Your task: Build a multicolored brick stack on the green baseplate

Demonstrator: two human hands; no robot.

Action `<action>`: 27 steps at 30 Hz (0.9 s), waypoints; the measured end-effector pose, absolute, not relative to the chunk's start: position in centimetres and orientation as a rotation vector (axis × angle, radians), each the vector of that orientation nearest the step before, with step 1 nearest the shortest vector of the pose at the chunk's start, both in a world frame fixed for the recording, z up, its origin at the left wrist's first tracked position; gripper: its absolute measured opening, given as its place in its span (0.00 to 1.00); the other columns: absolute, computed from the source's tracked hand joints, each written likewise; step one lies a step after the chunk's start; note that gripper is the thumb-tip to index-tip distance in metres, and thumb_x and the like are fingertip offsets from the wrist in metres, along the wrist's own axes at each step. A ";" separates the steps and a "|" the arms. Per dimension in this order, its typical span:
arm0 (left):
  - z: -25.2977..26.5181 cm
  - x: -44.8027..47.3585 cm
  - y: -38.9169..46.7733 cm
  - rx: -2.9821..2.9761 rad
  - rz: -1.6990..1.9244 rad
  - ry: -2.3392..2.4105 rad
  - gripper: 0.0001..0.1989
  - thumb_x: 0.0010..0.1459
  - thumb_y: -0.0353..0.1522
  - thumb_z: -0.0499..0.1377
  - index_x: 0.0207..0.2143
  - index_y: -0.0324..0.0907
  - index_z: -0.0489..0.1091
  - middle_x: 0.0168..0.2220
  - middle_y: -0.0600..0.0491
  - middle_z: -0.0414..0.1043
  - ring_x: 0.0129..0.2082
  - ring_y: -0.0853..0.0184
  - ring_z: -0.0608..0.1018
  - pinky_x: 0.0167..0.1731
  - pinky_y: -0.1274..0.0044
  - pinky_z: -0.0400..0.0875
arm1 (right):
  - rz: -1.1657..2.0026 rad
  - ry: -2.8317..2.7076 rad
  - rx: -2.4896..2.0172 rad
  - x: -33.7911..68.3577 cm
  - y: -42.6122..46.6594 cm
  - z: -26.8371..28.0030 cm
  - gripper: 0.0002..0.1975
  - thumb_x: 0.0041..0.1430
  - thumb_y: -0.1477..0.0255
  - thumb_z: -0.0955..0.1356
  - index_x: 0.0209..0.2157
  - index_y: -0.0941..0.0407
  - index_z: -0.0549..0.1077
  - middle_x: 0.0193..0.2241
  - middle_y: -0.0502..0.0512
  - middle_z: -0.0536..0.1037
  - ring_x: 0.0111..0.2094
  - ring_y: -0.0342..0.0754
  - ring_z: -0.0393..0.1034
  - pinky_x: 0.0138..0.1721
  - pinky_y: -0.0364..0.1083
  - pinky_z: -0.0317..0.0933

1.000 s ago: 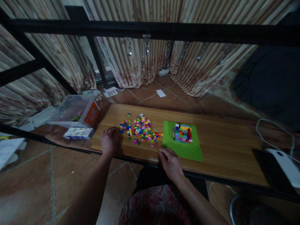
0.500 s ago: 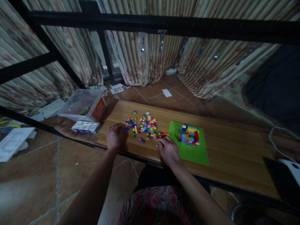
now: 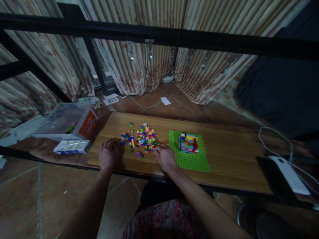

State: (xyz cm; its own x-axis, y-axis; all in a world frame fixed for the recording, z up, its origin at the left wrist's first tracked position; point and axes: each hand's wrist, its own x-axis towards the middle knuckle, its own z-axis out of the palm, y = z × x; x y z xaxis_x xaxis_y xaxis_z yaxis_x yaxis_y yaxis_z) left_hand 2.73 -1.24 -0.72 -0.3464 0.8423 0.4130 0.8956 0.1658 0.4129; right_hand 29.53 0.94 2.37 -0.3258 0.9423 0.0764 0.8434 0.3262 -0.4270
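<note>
My left hand [image 3: 109,154] rests on the left part of the wooden table, fingers loosely bent, with no object showing in it. My right hand [image 3: 165,157] is at the right edge of a heap of small coloured toy bricks [image 3: 146,136]. Its fingertips are pinched together; whatever they hold is too small to make out. Left of the heap lies a looser group of bricks [image 3: 126,137], mostly blue and orange. Right of my right hand is a green baseplate [image 3: 191,162], bearing a boxlike multicoloured brick build [image 3: 188,143].
The long wooden table [image 3: 231,159] has a clear plastic tub [image 3: 67,116] with an orange label and a small carton [image 3: 72,146] beyond its left end. A white device [image 3: 289,174] with a cable lies at the right. A black metal bar [image 3: 159,35] crosses before the curtains.
My view has turned to the right, so everything sits further left in the picture. Both hands keep nearly the same places by the bricks; the right fingertips are still pinched.
</note>
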 end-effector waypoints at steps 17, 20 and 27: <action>-0.7 2.6 -1.1 -1.753 -0.921 -2.332 0.17 0.57 0.31 0.48 0.42 0.40 0.74 0.46 0.45 0.75 0.46 0.57 0.74 0.51 0.65 0.66 | 0.305 -1.828 -1.647 45.8 4.5 6.0 0.15 0.58 0.61 0.65 0.34 0.55 0.79 0.35 0.57 0.76 0.35 0.50 0.71 0.40 0.49 0.63; -0.6 2.5 -1.1 -1.762 -0.927 -2.320 0.17 0.58 0.31 0.48 0.42 0.40 0.74 0.46 0.45 0.75 0.46 0.57 0.74 0.52 0.65 0.66 | 0.295 -1.921 -1.629 46.7 5.9 5.6 0.14 0.57 0.61 0.65 0.33 0.53 0.80 0.35 0.56 0.76 0.37 0.50 0.70 0.41 0.49 0.63; -0.4 2.5 -1.2 -1.783 -0.931 -2.318 0.17 0.57 0.30 0.48 0.42 0.41 0.74 0.46 0.45 0.75 0.46 0.57 0.74 0.51 0.65 0.66 | 0.236 -2.028 -1.652 46.1 7.3 5.3 0.06 0.53 0.68 0.68 0.28 0.53 0.78 0.33 0.54 0.76 0.37 0.49 0.69 0.44 0.49 0.62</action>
